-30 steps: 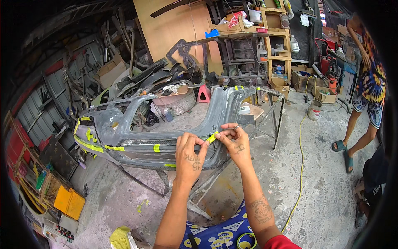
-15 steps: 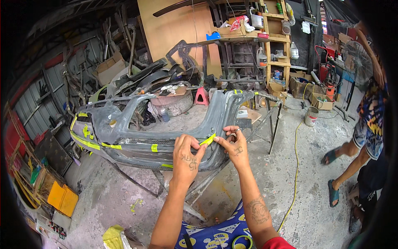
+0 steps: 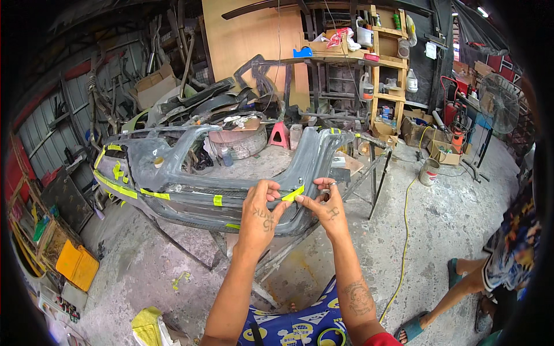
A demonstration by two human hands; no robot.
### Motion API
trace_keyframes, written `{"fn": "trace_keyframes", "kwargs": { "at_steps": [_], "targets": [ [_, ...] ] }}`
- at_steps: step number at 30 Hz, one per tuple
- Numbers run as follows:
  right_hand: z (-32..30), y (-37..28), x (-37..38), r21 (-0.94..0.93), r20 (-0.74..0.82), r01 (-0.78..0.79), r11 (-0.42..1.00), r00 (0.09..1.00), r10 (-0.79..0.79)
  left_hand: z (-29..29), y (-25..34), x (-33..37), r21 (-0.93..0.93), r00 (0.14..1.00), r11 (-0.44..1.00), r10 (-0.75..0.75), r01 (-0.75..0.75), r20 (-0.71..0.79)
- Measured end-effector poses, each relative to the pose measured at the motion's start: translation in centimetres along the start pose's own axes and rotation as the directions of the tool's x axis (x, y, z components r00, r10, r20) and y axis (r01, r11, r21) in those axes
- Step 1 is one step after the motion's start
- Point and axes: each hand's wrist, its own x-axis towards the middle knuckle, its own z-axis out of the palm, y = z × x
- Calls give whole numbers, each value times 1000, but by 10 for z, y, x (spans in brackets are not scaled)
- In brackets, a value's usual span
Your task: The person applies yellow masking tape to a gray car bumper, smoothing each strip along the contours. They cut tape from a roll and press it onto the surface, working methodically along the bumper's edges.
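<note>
A short strip of bright yellow tape (image 3: pixel 294 193) stretches between my two hands, over the near right part of a grey car body panel (image 3: pixel 190 185). My left hand (image 3: pixel 259 209) is closed, its thumb at the strip's left end and the other fingers curled. The thumb of my right hand (image 3: pixel 327 206) sits at the strip's right end, its fingers bent above. Whether the strip touches the panel, I cannot tell. More yellow pieces (image 3: pixel 118 189) stick along the panel's left end and lower edge. By my lap, a tape roll (image 3: pixel 333 338) shows as a yellow-green ring.
Metal stand legs (image 3: pixel 378 183) support the panel. A yellow cord (image 3: pixel 404 248) crosses the floor to the right, near a person's sandalled foot (image 3: pixel 411 327). Behind the panel are a pink stool (image 3: pixel 279 135) and piled car parts (image 3: pixel 196 101). A yellow cloth (image 3: pixel 146 327) lies lower left.
The person at the right has moved, with one sandalled foot now closer to me. My hands keep nearly the same pose around the yellow strip; the whole view has shifted slightly.
</note>
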Motion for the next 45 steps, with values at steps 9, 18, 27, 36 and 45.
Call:
{"fn": "trace_keyframes", "kwargs": {
  "at_steps": [9,18,27,36,45],
  "targets": [
    [7,0,-6,-158,-77,46,986,995,-59,-9,1,3,-30,996,999,-35,37,80],
    [5,-4,-11,196,-87,-171,965,978,191,-8,-2,1,-49,996,998,-21,25,82],
    [20,-5,-23,-141,-169,-38,989,986,14,-11,-6,2,-78,993,997,14,-6,114],
    [27,-14,-27,-226,-173,-4,974,984,-36,-15,-5,2,-103,988,995,29,-13,152],
    [26,-16,-29,-196,-183,-23,980,983,-14,-17,-12,2,24,962,974,216,-223,168]
  ]
}}
